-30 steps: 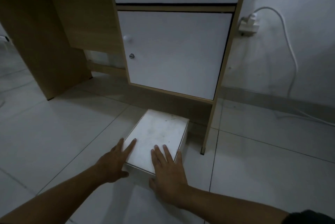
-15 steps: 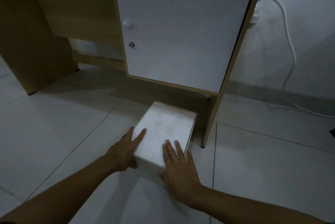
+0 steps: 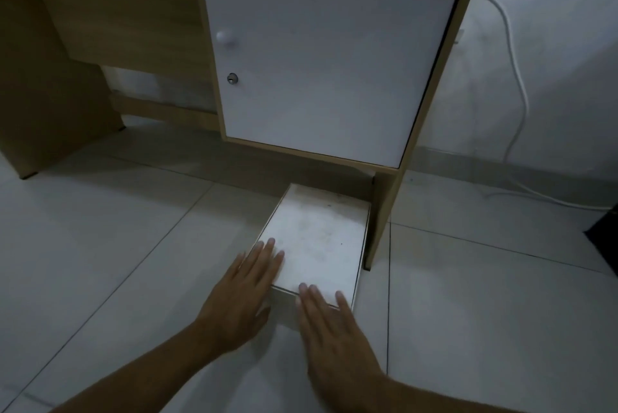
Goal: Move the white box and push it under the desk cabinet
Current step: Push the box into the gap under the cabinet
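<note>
Pressing flat, left hand [image 3: 241,295] and right hand [image 3: 329,322] touch white box [image 3: 317,238]

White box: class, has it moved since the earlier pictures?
Yes. The box has slid away from the person; its far edge now reaches under the cabinet, beside the leg.

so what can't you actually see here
Head view, the only one:
- Far end of the box: in dark shadow under the cabinet.
- Box's front face: mostly behind the left hand and right hand.
- Drawer above the door: cut off by the top edge.
- Cable: its plug is hidden behind the cabinet.
</note>
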